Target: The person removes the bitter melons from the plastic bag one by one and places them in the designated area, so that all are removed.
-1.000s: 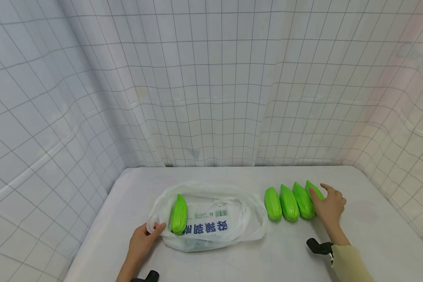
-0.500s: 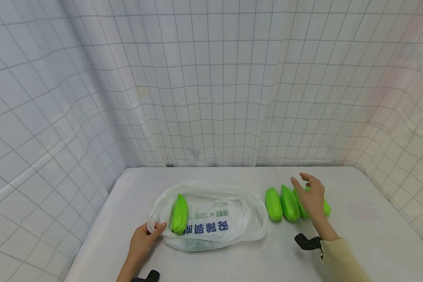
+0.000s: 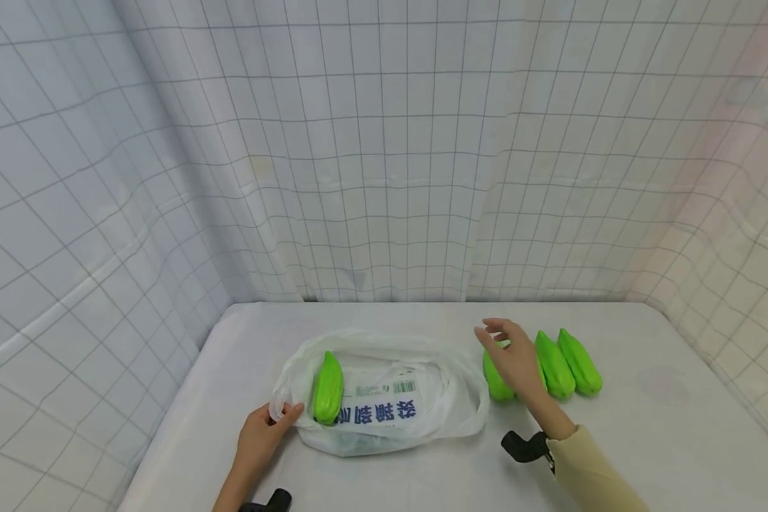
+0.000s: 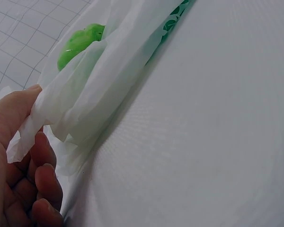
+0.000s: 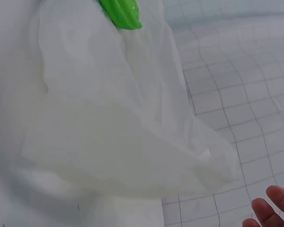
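Observation:
My left hand (image 3: 259, 432) pinches the left edge of a white plastic bag (image 3: 320, 442) between thumb and fingers; the left wrist view shows the film (image 4: 94, 90) folded in that grip. One bright green, ridged, gourd-like vegetable (image 3: 328, 389) lies in the bag's wide mouth, over blue printed lettering. My right hand (image 3: 514, 359), fingers loosely bent and holding nothing, is over the row of matching green gourds (image 3: 555, 366) to the bag's right, partly covering the two leftmost. In the right wrist view its fingertips (image 5: 267, 210) show at the lower right corner, apart from the bag.
A white-covered table (image 3: 640, 427) carries everything. Grid-patterned white curtains (image 3: 384, 178) enclose it at the back and both sides. Black camera mounts (image 3: 526, 446) stick out from both wrists.
My right hand has moved left from the rightmost gourd, across the row, to above the leftmost ones. The gourds stay in place. My left hand keeps its pinch on the bag.

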{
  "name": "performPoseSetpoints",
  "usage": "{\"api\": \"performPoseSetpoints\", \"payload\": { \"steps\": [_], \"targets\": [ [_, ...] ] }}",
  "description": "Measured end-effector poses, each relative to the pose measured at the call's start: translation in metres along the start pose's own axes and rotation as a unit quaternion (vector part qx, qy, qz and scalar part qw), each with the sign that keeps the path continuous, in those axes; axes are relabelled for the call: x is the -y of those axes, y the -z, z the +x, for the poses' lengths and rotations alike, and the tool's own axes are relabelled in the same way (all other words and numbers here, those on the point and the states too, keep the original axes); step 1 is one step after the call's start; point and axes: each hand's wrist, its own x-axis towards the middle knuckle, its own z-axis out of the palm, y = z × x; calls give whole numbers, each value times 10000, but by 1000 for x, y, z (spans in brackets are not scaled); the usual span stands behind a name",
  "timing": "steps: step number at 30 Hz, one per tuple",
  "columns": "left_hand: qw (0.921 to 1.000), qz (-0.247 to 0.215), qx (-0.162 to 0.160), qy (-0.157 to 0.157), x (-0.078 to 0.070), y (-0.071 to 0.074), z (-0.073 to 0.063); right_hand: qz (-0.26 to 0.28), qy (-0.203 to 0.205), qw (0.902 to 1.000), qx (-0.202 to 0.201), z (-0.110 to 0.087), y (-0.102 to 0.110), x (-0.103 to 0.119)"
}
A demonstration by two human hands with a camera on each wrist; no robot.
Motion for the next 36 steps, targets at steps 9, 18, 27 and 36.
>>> {"api": "performPoseSetpoints", "payload": {
  "steps": [9,18,27,36],
  "targets": [
    [10000,-38,3,-7,0,-1,-1,340,285,9986,284,0,-29,18],
    [10000,-43,26,1,-3,0,-2,711,452,9951,525,-4,-54,35],
    [10000,-27,37,-5,-3,1,-2,792,549,9925,749,-5,-76,47],
    [10000,-63,40,-26,-3,1,-1,856,584,9891,1046,-6,-92,59]
  ]
}}
